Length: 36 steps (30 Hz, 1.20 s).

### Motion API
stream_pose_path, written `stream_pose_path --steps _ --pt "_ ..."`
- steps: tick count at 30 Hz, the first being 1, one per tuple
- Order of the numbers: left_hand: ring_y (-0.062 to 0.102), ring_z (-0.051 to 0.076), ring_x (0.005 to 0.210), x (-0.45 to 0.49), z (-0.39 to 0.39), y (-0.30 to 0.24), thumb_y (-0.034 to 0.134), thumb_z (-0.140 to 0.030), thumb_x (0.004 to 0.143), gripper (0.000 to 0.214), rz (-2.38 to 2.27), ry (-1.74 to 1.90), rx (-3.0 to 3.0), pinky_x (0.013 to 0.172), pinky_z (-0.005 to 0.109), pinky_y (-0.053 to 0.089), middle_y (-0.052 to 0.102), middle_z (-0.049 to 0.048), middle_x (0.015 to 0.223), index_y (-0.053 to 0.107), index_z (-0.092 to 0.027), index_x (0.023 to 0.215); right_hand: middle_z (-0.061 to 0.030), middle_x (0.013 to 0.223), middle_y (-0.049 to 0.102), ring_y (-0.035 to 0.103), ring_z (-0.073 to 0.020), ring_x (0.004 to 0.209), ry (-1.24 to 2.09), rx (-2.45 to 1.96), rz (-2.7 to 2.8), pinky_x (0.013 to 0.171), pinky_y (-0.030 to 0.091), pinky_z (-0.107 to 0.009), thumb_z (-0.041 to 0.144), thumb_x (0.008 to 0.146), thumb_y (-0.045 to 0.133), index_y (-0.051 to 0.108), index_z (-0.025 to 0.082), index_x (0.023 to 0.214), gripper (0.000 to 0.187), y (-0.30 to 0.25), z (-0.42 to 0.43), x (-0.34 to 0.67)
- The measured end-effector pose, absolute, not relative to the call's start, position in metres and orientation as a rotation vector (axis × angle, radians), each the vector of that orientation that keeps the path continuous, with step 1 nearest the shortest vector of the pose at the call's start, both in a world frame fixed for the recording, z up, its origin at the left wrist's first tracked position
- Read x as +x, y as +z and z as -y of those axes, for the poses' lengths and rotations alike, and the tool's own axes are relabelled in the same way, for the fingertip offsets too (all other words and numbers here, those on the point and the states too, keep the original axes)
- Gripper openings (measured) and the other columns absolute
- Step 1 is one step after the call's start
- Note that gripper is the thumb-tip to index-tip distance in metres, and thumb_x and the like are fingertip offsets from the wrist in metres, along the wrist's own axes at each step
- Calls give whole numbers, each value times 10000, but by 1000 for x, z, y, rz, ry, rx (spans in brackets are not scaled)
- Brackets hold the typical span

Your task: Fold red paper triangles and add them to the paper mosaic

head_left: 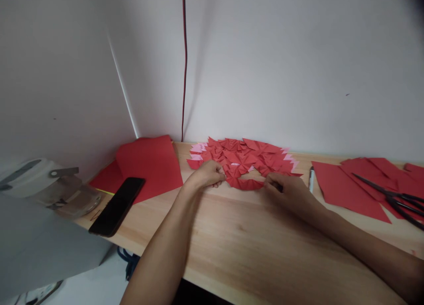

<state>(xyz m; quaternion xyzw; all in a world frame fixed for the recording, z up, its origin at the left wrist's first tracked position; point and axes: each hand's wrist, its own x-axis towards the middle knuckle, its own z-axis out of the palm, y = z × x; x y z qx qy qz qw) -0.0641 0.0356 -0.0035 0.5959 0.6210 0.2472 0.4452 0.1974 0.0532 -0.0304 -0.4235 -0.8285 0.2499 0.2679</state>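
Observation:
A pleated red paper strip (245,184) stretches between my two hands over the wooden table. My left hand (212,174) pinches its left end with the fingers closed. Around the right end, my right hand (276,184) is closed in a pinch too; its fingertips are partly hidden. Just behind the strip lies a spread of folded red paper pieces (241,156), overlapping one another. Pink folded paper (198,149) shows at the left and right sides of that spread.
To the left are large red paper sheets (152,163), a black phone (117,205) and a clear plastic jug (76,201). On the right lie red paper pieces (351,192), black scissors (394,196) and a marker (312,179). A red-black cable (185,62) hangs along the wall.

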Motion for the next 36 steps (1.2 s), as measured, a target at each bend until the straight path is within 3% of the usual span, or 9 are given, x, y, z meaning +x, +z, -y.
stream_pose_path --steps 15,21,27,31,36 --pt "485 69 399 -65 -32 4 548 -97 708 148 -1514 525 1512 426 165 391 527 -47 445 514 -154 577 44 552 382 381 -134 545 624 -1100 2301 516 262 -272 208 754 500 315 236 612 235 -35 -54 200" --pt "472 68 405 -68 -28 10 570 -178 752 182 -1498 502 1524 455 175 400 519 -42 435 541 -147 575 51 550 354 369 -127 536 638 -1069 2329 508 261 -264 220 766 486 310 237 609 236 -34 -53 199" --pt "406 58 413 -68 -28 13 561 -286 832 306 -1536 676 1590 461 183 318 473 -46 429 496 -158 562 52 546 368 381 -128 532 622 -1075 2326 500 263 -260 210 770 489 323 236 613 230 -34 -52 199" --pt "462 69 505 -64 -29 17 593 -278 835 198 -1480 849 1646 520 192 342 542 -36 538 591 -142 691 52 539 377 385 -127 527 604 -1072 2334 501 267 -258 207 761 495 327 234 606 230 -34 -53 200" --pt "639 136 825 -45 -28 17 656 -224 810 124 -1308 1058 1845 737 234 460 730 49 909 720 -145 880 53 529 386 383 -126 513 588 -1066 2344 499 266 -259 202 758 494 327 234 608 227 -35 -53 199"
